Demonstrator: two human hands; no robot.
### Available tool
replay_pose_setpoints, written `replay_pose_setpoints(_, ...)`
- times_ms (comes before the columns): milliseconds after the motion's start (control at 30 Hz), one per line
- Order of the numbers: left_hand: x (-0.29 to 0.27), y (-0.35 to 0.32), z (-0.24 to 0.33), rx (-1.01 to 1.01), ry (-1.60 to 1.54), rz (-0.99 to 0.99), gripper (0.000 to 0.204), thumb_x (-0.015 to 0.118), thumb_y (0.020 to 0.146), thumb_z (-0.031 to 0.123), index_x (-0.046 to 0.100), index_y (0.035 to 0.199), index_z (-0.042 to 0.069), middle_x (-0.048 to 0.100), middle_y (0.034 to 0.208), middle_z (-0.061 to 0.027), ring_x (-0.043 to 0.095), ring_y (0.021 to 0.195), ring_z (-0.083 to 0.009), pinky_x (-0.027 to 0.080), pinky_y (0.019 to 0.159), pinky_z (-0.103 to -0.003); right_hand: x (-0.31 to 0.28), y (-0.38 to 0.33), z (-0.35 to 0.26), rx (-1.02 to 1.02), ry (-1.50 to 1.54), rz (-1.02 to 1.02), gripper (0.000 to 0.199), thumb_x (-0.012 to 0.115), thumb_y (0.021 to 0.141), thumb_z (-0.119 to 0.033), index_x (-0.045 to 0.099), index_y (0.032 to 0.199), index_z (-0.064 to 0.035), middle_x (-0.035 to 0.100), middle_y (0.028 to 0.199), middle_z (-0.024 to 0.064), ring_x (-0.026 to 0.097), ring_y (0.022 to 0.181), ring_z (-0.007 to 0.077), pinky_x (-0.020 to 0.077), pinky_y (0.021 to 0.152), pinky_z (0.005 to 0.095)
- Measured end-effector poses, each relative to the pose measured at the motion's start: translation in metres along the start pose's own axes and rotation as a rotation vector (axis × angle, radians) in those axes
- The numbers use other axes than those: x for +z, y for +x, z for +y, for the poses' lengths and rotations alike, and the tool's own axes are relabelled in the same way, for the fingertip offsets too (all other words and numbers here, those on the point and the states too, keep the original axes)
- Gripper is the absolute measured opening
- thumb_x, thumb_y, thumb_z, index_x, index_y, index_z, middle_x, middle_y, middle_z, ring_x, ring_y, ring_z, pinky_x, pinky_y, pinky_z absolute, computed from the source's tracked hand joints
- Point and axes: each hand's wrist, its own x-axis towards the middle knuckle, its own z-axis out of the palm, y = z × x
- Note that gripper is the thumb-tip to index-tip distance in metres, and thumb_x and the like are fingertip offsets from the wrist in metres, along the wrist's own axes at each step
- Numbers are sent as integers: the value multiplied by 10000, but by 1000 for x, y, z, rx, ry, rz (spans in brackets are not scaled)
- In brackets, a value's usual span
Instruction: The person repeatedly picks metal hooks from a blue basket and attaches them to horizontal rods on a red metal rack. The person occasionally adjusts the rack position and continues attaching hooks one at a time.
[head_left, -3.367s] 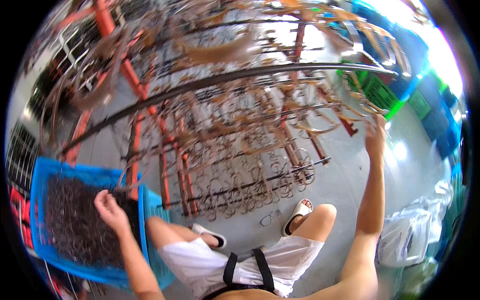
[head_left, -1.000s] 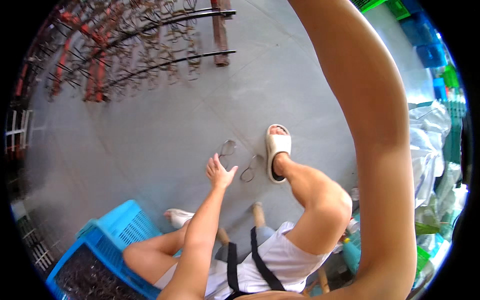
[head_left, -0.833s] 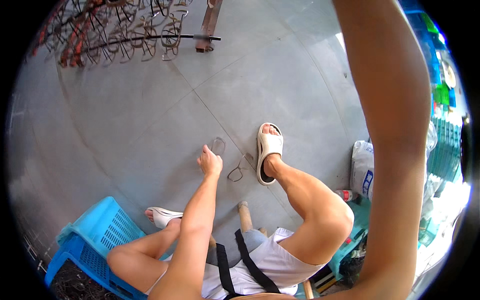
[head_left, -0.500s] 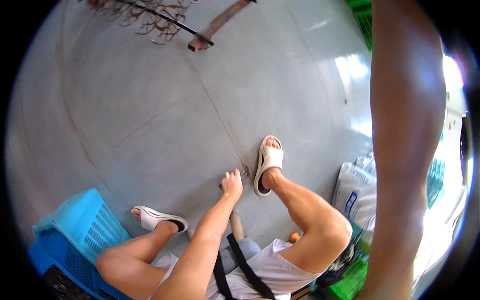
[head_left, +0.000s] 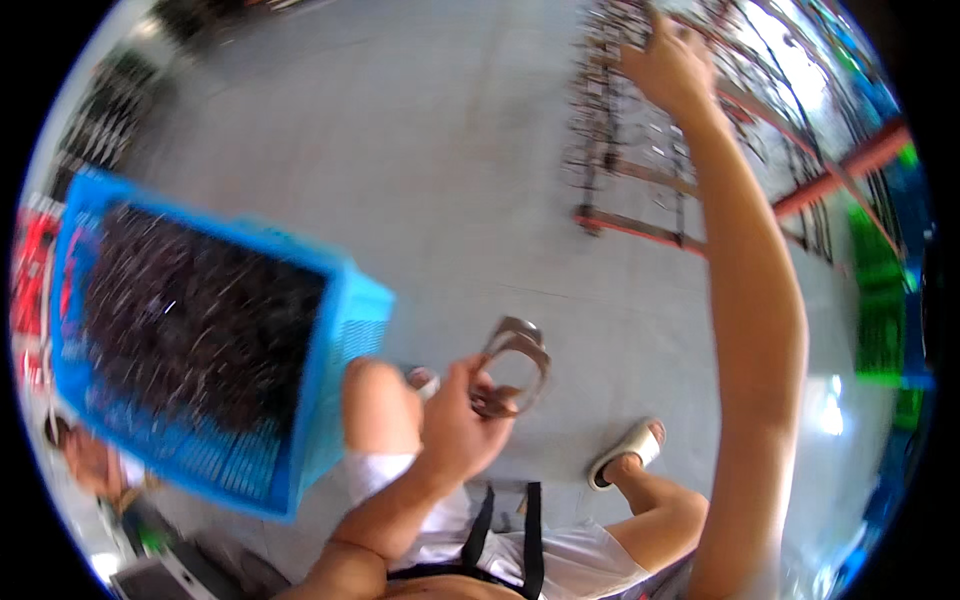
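Note:
In front of my lap, my left hand (head_left: 470, 425) is closed around some brownish-grey metal rings (head_left: 520, 350). They are stirrup-shaped with a flat band, and two or more seem bunched together, their ends hidden by my fingers. My right arm reaches far up and to the right. There my right hand (head_left: 675, 70) is at a rack (head_left: 655, 180) hung with rows of small metal pieces, its fingers partly curled. Blur hides whatever lies between those fingers.
On my left stands a blue plastic crate (head_left: 335, 330) filled with dark, small pieces. A person (head_left: 90, 460) is beyond it at the lower left. Green crates (head_left: 880, 330) line the right side. My sandalled foot (head_left: 630, 455) rests on the grey floor (head_left: 450, 150).
The view has swung, bringing the filled crate and the rack in. My left hand rose from near the floor with metal rings in it. My right hand, formerly out of view, is at the rack.

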Motion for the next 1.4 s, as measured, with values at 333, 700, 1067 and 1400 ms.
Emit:
replay_pose_setpoints(333,-242,29,-156,-293,973,478,749,751,629,322,404,1260,116,498,1168,-183,484,1068,-380,424,833,-510,-158,-261,115,63,49,481,390,617,768,-141,538,1145,-80,472,1137,150,436,1071,328,323,942,436)
replay_pose_setpoints(700,61,40,85,688,-188,-260,235,534,892,211,592,817,-4,594,763,-129,578,699,-279,451,645,-351,-162,-359,347,798,426,645,412,536,872,-285,503,1147,19,539,1125,227,509,1026,334,388,897,390)
replay_pose_setpoints(1067,152,-17,152,-174,-845,-836,403,521,892,395,494,1107,56,581,930,-73,577,828,-178,479,722,-322,-185,-395,136,604,868,408,380,577,845,-257,528,1143,-25,661,876,163,644,826,263,482,742,345)
replay_pose_setpoints(1400,67,-24,101,-233,-974,-273,198,473,917,264,415,1030,112,516,794,-59,500,561,-151,381,416,-282,-173,-371,257,748,486,434,312,552,801,-159,529,1065,5,568,1031,213,583,888,341,470,802,386)
